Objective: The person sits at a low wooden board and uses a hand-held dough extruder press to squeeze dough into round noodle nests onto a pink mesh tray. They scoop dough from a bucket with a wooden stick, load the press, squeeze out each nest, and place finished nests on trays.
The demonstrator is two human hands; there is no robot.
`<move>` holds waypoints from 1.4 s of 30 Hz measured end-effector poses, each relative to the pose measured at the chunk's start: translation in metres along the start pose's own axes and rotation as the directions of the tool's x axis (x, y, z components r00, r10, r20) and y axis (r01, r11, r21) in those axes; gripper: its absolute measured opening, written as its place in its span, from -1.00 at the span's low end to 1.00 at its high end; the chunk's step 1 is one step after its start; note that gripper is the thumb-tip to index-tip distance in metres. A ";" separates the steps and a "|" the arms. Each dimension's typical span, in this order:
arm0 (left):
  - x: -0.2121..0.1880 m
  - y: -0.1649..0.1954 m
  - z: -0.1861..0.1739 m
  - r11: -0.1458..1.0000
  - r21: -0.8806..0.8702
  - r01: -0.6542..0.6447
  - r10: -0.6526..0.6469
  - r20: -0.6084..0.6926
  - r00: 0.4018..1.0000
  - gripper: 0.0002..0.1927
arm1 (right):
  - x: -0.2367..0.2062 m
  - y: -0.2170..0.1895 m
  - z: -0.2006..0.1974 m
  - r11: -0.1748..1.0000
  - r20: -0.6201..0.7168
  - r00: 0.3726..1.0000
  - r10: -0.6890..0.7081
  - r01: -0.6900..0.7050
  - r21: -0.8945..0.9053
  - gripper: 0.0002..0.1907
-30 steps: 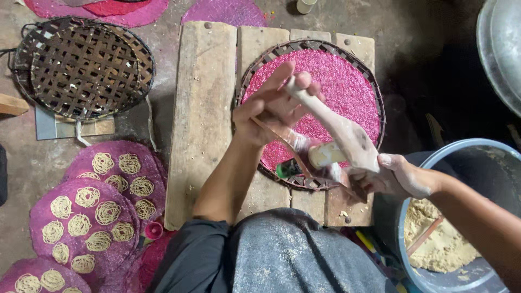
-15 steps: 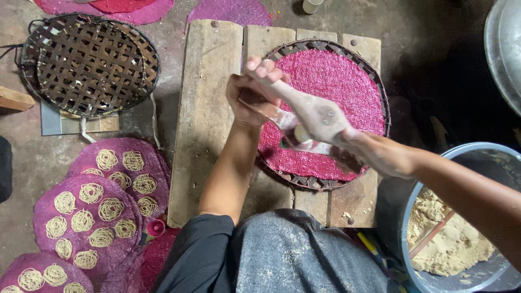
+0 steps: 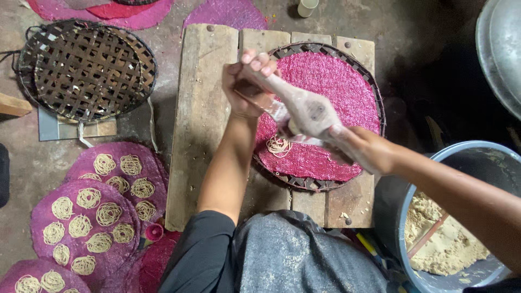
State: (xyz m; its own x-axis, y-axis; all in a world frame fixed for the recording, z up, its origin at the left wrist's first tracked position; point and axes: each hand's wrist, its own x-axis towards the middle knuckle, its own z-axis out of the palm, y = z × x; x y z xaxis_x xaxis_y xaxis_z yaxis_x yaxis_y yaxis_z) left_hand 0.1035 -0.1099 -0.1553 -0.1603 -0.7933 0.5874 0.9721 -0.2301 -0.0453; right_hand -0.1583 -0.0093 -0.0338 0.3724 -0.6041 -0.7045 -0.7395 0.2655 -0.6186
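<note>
Both hands, left (image 3: 247, 87) and right (image 3: 361, 149), are clenched around a wooden noodle press (image 3: 304, 108), squeezing strands onto the pink mat (image 3: 336, 81) below. One noodle nest (image 3: 279, 145) lies under the press; most of the mat looks unfilled. Left of the hands, filled purple mats (image 3: 87, 217) rest on the concrete floor (image 3: 32, 163); a dough tub (image 3: 434, 249) sits to the right.

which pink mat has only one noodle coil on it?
The pink mat in the round basket on the wooden boards, under the press. It carries one coil; the floor mats hold many.
</note>
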 end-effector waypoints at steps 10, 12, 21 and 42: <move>-0.015 -0.025 -0.006 0.999 -0.001 -0.039 0.039 -0.058 0.998 -0.81 | -0.013 0.006 -0.006 0.989 -0.020 0.996 0.087 -0.089 -0.115 -0.20; 0.000 -0.025 -0.004 0.998 0.040 -0.043 0.044 -0.030 0.999 -0.79 | -0.011 0.007 -0.010 0.994 -0.073 0.996 0.045 -0.052 -0.094 -0.19; -0.012 -0.009 0.018 0.579 0.277 0.767 -0.138 -0.893 0.427 -0.31 | 0.004 0.037 -0.021 0.979 -0.068 0.984 -0.163 0.170 0.115 -0.22; -0.080 0.018 0.063 -0.301 0.834 0.463 0.029 -0.477 0.878 -0.54 | 0.023 0.060 -0.016 0.854 -0.079 0.905 -0.418 0.421 0.304 -0.15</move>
State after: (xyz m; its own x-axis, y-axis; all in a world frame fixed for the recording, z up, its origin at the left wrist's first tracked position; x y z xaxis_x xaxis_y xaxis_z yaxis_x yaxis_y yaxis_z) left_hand 0.1444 -0.0152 -0.1527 -0.1942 -0.9725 0.1287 -0.2238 0.1717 0.9594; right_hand -0.2029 -0.0189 -0.0815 0.6016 -0.7172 -0.3518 -0.3044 0.2013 -0.9310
